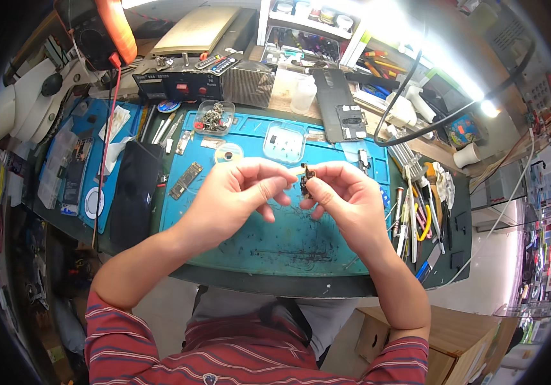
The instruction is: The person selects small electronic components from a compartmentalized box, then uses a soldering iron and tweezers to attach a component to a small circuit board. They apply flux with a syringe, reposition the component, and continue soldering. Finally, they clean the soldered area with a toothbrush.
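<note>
My right hand (350, 197) pinches a small dark electronic part (306, 183) between thumb and fingers, above the blue work mat (243, 234). The part has an uneven outline, and a pale yellowish strip shows at its upper left. My left hand (240, 191) is closed, its thumb and index finger together just left of the part. Whatever those fingertips may hold is too small to make out. Beyond the hands, a clear plastic box (284, 142) with small dark pieces lies on the mat. A narrow circuit board (186, 180) rests left of my left hand.
A clear tub of small metal parts (214, 118) stands at the mat's back left. A dark phone-shaped panel (135, 192) lies left of the mat. Tweezers and hand tools (416, 215) crowd the right side. A white bottle (303, 95) and a dark slab (336, 106) are behind.
</note>
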`<state>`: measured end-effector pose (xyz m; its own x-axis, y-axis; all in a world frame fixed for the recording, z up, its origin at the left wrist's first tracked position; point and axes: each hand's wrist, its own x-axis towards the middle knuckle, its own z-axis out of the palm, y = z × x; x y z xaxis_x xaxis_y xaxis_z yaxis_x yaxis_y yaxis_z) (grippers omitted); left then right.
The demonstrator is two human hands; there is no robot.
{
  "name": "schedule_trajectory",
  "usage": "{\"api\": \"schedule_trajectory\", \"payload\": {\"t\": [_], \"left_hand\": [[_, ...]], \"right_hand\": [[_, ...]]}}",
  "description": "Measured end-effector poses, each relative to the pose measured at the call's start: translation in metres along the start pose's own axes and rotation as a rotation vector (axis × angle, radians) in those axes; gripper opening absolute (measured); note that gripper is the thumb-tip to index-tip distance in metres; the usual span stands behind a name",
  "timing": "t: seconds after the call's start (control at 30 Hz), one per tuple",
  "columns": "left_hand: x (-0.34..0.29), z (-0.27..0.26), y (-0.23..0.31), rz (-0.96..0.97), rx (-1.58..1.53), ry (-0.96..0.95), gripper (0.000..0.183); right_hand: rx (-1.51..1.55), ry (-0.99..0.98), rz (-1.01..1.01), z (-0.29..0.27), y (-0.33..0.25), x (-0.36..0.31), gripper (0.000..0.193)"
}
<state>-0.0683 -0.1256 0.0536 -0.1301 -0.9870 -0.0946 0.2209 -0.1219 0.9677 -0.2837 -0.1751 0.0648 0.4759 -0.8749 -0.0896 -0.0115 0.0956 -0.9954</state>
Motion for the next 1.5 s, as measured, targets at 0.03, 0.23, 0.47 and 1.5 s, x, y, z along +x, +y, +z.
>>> {"api": "schedule_trajectory", "payload": {"t": [0.03,0.23,0.47,1.5], "left_hand": [[-0.002,0.001,0.002,-0.018,-0.037,-0.011,0.021],[-0.006,0.004,0.001,-0.127,-0.172,0.017,0.02],[-0.006,0.004,0.0,-0.154,-0.215,0.052,0.023],[-0.004,0.004,-0.002,-0.179,-0.23,0.026,0.041]], "right_hand": [[0.013,-0.011,0.008,-0.001,0.0,-0.001,0.022],[0.044,-0.073,0.024,-0.002,-0.001,-0.006,0.022],[-0.05,-0.055,0.033,0.002,0.0,-0.009,0.022],[-0.093,-0.066,0.026,0.004,-0.002,-0.013,0.023]]}}
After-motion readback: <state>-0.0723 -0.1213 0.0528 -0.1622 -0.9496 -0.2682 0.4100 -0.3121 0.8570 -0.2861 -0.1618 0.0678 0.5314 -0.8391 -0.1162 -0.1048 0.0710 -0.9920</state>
